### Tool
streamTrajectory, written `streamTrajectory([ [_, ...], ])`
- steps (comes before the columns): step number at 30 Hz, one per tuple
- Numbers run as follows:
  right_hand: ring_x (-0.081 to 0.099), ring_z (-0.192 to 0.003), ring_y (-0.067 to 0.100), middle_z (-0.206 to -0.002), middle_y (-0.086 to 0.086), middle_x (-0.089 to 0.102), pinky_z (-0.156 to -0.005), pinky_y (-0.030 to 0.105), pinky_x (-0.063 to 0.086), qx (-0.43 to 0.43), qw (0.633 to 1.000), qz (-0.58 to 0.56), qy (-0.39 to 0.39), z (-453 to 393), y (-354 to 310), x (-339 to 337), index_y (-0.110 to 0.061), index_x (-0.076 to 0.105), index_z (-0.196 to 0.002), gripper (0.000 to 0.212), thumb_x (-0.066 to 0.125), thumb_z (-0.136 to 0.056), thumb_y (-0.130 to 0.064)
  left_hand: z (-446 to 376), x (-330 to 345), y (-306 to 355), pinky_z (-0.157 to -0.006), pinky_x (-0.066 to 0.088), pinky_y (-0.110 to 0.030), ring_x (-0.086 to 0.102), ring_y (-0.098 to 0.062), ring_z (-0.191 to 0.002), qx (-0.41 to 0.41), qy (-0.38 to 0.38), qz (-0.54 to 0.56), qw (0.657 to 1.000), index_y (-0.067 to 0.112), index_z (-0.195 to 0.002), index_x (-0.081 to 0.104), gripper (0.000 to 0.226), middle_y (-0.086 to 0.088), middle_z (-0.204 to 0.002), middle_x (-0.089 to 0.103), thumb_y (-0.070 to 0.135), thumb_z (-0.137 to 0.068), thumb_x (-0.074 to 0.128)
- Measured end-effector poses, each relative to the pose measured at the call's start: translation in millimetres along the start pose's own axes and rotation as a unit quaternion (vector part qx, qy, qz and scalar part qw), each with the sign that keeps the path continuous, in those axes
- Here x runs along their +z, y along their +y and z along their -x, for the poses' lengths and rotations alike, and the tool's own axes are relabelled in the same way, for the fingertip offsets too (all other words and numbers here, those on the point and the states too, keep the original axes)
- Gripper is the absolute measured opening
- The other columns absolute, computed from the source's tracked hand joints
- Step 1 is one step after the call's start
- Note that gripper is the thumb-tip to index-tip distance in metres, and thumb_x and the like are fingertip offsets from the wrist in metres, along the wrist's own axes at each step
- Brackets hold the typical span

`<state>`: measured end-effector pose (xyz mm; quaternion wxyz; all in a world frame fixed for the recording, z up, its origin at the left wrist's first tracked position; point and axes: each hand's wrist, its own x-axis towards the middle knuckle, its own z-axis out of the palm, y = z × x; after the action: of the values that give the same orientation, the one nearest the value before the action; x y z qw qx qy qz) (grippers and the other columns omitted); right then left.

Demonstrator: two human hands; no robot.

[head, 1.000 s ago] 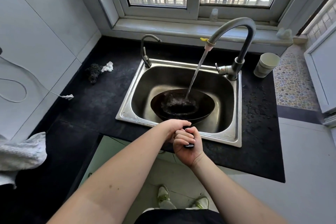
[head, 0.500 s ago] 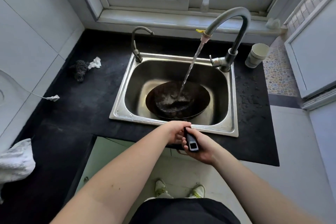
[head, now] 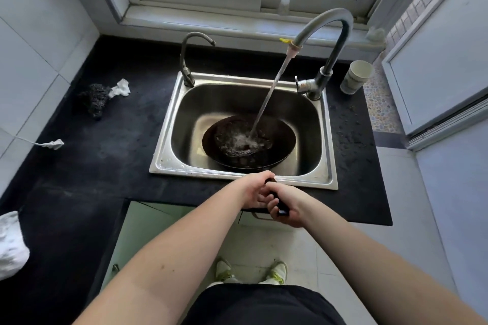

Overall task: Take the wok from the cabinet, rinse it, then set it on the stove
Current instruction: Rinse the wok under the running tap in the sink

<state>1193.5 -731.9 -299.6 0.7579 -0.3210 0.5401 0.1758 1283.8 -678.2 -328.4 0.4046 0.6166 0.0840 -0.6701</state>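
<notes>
A dark round wok (head: pixel 280 150) lies in the steel sink (head: pixel 169 166), and water from the tall curved tap (head: pixel 330 34) streams into its middle and splashes. Its black handle (head: pixel 281 208) reaches over the sink's front rim. My left hand (head: pixel 254 190) grips the handle near the rim. Just behind it, my right hand (head: pixel 286 207) wraps the handle's end. Most of the handle is hidden by my fingers. No stove is in view.
A black counter (head: pixel 111 145) surrounds the sink. On it lie a dark scourer (head: pixel 96 97) with a white scrap at the left, a white plug (head: pixel 54 144), and a paper cup (head: pixel 356 76) at the right. A second small tap (head: pixel 188 60) stands behind the sink. A white cloth (head: pixel 10 243) lies far left.
My right hand slid back along the handle and closed round its end again. The wok shifted slightly in the sink while the water kept running. My view dipped a little.
</notes>
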Motion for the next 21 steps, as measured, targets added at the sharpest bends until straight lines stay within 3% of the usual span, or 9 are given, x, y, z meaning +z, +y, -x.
streamTrajectory([
  [3, 0.03, -0.031, 0.0, -0.048, -0.007, 0.039, -0.029, 0.011, 0.025, -0.015, 0.998, -0.055, -0.009, 3.0, 6.0, 1.3, -0.017, 0.045, -0.067, 0.021, 0.053, -0.086, -0.014, -1.8, -0.8, 1.1, -0.045, 0.047, -0.023, 0.049, -0.013, -0.033, 0.018, 0.009, -0.027, 0.999, 0.012, -0.081, 0.051, 0.019, -0.003, -0.055, 0.048, 0.028, -0.091, 0.053],
  [7, 0.028, -0.029, 0.0, -0.045, -0.008, 0.036, -0.028, 0.011, 0.023, -0.018, 0.991, -0.131, -0.03, 3.2, 16.3, 6.9, -0.016, 0.044, -0.066, 0.026, 0.051, -0.091, -0.016, 1.5, -3.9, -1.2, -0.049, 0.049, -0.025, 0.051, -0.013, -0.038, 0.022, 0.008, -0.033, 0.999, 0.011, -0.087, 0.052, 0.018, -0.005, -0.065, 0.054, 0.029, -0.091, 0.054],
  [12, 0.025, -0.031, 0.001, -0.049, -0.009, 0.032, -0.029, 0.014, 0.022, -0.041, 0.99, -0.134, -0.033, -7.0, 34.2, 11.3, -0.022, 0.043, -0.081, 0.015, 0.053, -0.09, -0.015, -4.2, -17.8, -10.9, -0.062, 0.055, -0.027, 0.059, -0.016, -0.058, 0.008, -0.027, -0.039, 0.999, 0.008, -0.115, 0.059, 0.039, -0.007, -0.101, 0.069, 0.038, -0.091, 0.053],
  [16, 0.025, -0.033, 0.003, -0.05, -0.007, 0.033, -0.031, 0.015, 0.021, -0.06, 0.988, -0.143, -0.004, -17.5, 51.3, 15.9, -0.034, 0.028, -0.105, 0.037, 0.055, -0.089, -0.014, -1.3, -22.0, -22.6, -0.063, 0.052, -0.022, 0.062, -0.014, -0.064, 0.016, -0.051, -0.027, 0.998, 0.01, -0.1, 0.066, 0.034, 0.003, -0.078, 0.072, 0.039, -0.095, 0.049],
  [18, 0.024, -0.033, 0.004, -0.05, -0.007, 0.033, -0.031, 0.015, 0.02, -0.077, 0.99, -0.121, 0.003, -14.4, 54.9, 20.3, -0.034, 0.028, -0.099, 0.033, 0.052, -0.09, -0.014, 0.7, -24.0, -26.3, -0.063, 0.05, -0.02, 0.061, -0.015, -0.072, 0.016, -0.058, -0.031, 0.998, 0.011, -0.095, 0.068, 0.038, 0.003, -0.075, 0.072, 0.041, -0.097, 0.046],
  [21, 0.025, -0.034, 0.006, -0.051, -0.004, 0.033, -0.033, 0.016, 0.022, -0.107, 0.992, -0.07, 0.02, -8.6, 56.9, 27.5, -0.026, 0.037, -0.087, 0.018, 0.049, -0.091, -0.013, 2.4, -28.8, -32.4, -0.059, 0.048, -0.021, 0.062, -0.013, -0.067, 0.019, -0.075, -0.015, 0.997, 0.011, -0.096, 0.067, 0.043, -0.002, -0.081, 0.07, 0.043, -0.099, 0.04],
])
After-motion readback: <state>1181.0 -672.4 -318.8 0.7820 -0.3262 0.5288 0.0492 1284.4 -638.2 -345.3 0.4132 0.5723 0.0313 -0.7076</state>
